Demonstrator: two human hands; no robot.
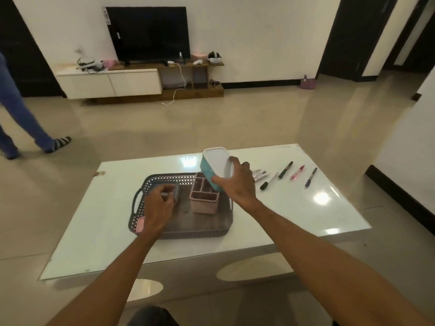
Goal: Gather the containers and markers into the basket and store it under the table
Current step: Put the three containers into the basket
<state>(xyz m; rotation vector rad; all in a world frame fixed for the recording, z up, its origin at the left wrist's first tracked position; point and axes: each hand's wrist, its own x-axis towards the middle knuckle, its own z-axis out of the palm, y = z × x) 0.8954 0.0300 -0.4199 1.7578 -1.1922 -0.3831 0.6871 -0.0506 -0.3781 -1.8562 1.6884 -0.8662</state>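
Head view showed the right hand [237, 182] gripping a tilted teal lidded container [213, 169] above the grey basket [188, 231], left hand [159, 208] closed on a blue-grey container [176, 188] inside; markers [286, 170] at two o'clock awaited gathering.

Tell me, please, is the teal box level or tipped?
Tipped: the right hand holds the teal box tilted above the basket.

TV [150, 34] on stand [131, 83]; bystander's legs [16, 114] left.
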